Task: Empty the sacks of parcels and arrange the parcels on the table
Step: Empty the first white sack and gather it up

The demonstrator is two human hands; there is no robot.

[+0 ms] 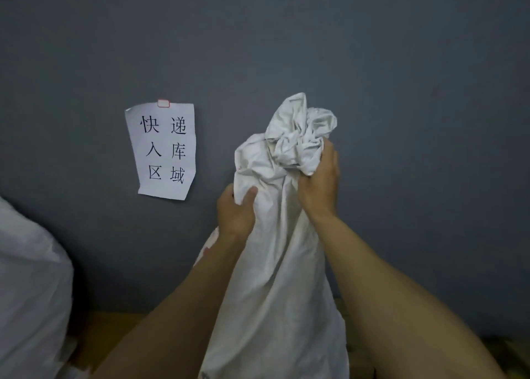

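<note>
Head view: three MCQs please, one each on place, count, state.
1. The sign is where relative to the sack?
A. left of it
B. right of it
C. stuck on it

2. How many characters are printed on the sign?
A. four
B. six
C. nine

3. What state is the sack in?
A. lying flat, untouched
B. hanging from a hook
C. held up by the left grip and right grip

Key:
1 A: the sign is on the grey wall, left of the raised sack.
2 B: there are three rows of two characters.
3 C: both grips clutch the bunched upper end and the rest hangs down.
</note>
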